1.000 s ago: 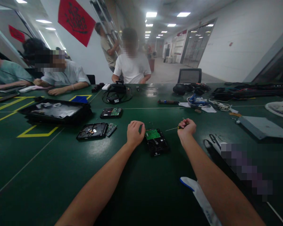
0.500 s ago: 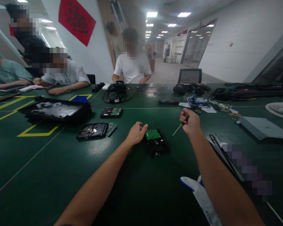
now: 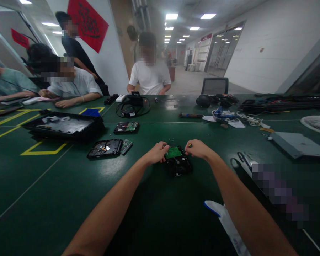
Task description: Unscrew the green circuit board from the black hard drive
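A black hard drive (image 3: 178,163) with a green circuit board (image 3: 172,152) on top lies on the green table (image 3: 56,185) in front of me. My left hand (image 3: 158,153) rests against the drive's left edge, fingers curled on it. My right hand (image 3: 198,149) sits at the drive's right corner, closed around a small screwdriver with a yellow-green handle (image 3: 189,145); its shaft is hidden. A few tiny screws (image 3: 170,139) lie just beyond the drive.
An opened drive (image 3: 104,148) and another drive (image 3: 126,127) lie to the left, with a black tray (image 3: 62,125) beyond. Scissors (image 3: 242,158), a metal plate (image 3: 296,144), cables (image 3: 225,115) and a white glove (image 3: 226,224) are on the right. Other people sit opposite and at left.
My right hand has come down and left from a raised position to the drive's right corner, still gripping the screwdriver. My left hand has closed onto the drive's left edge. A person walks behind at left.
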{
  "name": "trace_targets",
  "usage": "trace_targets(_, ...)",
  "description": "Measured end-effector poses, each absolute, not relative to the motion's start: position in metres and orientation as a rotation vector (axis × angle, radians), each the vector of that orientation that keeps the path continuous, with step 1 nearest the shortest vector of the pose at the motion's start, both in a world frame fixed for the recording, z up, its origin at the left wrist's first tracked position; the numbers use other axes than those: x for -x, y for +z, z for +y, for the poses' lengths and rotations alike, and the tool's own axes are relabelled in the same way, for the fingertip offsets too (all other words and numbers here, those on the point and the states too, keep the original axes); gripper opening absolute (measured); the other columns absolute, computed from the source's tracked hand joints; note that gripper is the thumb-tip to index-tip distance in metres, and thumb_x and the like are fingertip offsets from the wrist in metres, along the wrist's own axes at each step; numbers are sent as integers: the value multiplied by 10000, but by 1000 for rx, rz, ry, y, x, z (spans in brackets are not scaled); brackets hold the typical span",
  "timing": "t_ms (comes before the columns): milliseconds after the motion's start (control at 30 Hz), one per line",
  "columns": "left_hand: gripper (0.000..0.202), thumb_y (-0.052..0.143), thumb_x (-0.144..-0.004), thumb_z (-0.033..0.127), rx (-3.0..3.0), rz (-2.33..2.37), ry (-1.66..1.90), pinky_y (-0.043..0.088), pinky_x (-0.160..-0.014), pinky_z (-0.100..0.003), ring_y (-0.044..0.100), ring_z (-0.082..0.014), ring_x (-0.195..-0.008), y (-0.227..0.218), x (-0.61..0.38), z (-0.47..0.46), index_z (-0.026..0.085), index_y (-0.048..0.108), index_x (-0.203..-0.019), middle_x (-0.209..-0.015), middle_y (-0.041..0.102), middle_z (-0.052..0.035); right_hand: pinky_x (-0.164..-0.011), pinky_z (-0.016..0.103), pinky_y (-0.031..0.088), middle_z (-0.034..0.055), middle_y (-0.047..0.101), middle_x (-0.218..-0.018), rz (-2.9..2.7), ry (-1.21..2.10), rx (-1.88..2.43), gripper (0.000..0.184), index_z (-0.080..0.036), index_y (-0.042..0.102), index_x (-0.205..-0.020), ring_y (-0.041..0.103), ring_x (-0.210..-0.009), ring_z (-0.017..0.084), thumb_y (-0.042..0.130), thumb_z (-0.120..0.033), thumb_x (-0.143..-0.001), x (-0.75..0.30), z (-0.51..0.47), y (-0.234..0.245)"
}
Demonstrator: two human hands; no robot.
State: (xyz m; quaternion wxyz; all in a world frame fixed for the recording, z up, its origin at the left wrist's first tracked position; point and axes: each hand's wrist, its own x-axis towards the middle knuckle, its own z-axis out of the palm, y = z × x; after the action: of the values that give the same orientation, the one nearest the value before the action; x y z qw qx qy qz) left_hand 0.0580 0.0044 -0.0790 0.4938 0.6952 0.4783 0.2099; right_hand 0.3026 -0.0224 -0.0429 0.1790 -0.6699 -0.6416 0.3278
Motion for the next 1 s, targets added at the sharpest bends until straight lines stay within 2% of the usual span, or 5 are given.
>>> trace_targets(400, 480, 421, -1028, 431, -1781, 1116, 560, 492, -524, -234, 596, -97, -585, -84, -60, 4, 138, 418, -1409, -1074, 633, -106, -371, 185, 292, 60, 741, -677, -1635, 1113, 1851, 85, -161, 714, -696, 504, -431, 89, 667, -209, -749, -301, -24, -42)
trace_targets(567, 452, 500, -1001, 415, -1807, 1072, 578, 491, -552, -229, 588, -85, -618, -91, -59, 6, 190, 474, -1392, -1209, 627, -108, -371, 199, 277, 67, 753, -716, -1713, 1293, 1809, 94, -169, 719, -753, 506, -444, 99, 658, -237, -773, -309, -26, -40)
trace_targets(667, 529, 595, -949, 452, -1792, 1036, 601, 494, -555, -233, 597, -88, -644, -97, -56, 7, 200, 488, -1401, -1308, 594, -135, -432, 219, 349, 45, 753, -740, -1780, 1092, 1869, 77, -185, 716, -805, 545, -491, 112, 657, -234, -802, -308, -23, -42)
trace_targets(800, 655, 692, -873, 454, -1835, 946, 620, 484, -542, -240, 583, -91, -647, -98, -53, 7, 235, 473, -1450, -1398, 545, -145, -670, 252, 460, 37, 763, -889, -2002, 624, 1825, 57, -215, 738, -810, 666, -774, 162, 706, -262, -816, -301, -18, -46)
trace_targets(1000, 637, 784, -776, 411, -2055, 959, 602, 527, -697, -300, 616, -171, -811, -92, -52, 5, 261, 607, -1369, -1284, 620, -98, -758, 265, 467, 31, 761, -948, -2235, 503, 1732, 91, -229, 756, -858, 681, -879, 185, 708, -304, -840, -289, -21, -43)
